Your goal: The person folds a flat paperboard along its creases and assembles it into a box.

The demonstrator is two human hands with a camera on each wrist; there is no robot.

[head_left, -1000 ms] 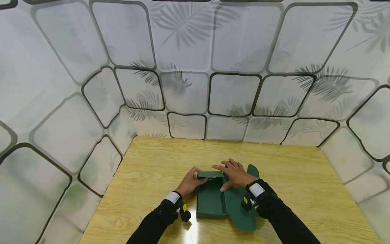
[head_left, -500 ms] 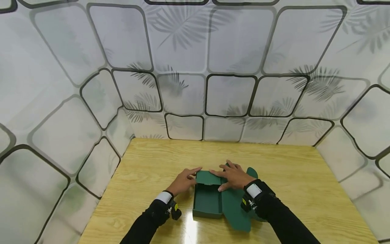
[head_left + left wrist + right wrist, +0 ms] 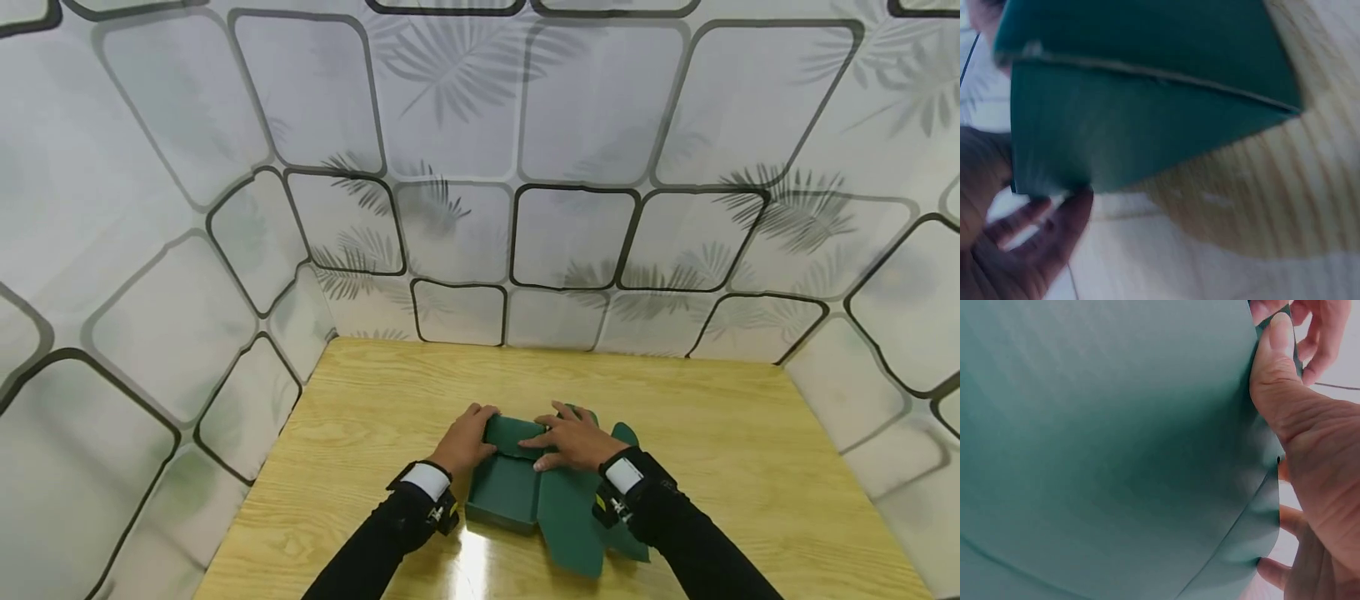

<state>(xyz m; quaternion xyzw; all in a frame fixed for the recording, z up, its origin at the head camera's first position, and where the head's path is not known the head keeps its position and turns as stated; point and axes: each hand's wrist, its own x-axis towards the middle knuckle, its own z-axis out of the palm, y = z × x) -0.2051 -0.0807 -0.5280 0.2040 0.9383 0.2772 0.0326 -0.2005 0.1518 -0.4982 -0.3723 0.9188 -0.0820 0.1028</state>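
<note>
A green cardboard box point(image 3: 504, 490) stands on the table, its lid point(image 3: 572, 521) folded out to the right. Across its far end lies a folded flap point(image 3: 513, 435). My left hand point(image 3: 462, 439) grips the far left corner, thumb on the near side of the flap and fingers behind. In the left wrist view, the fingertips point(image 3: 1075, 203) curl at the lower edge of the box's side. My right hand point(image 3: 576, 442) holds the lid's far part by the hinge, one finger reaching onto the flap. The right wrist view shows its thumb point(image 3: 1275, 359) over the green cardboard edge, fingers behind.
The box rests on a light wood table point(image 3: 390, 383). A pale patterned curtain point(image 3: 465, 225) encloses the table's back and sides. Side flaps point(image 3: 625, 435) of the lid stick out to the right, partly under the right forearm.
The far flap has turned from standing edge-on to lying folded over the box's end. My left fingers have gone from loosely pointing to gripping the corner. The box's near end has swung slightly left.
</note>
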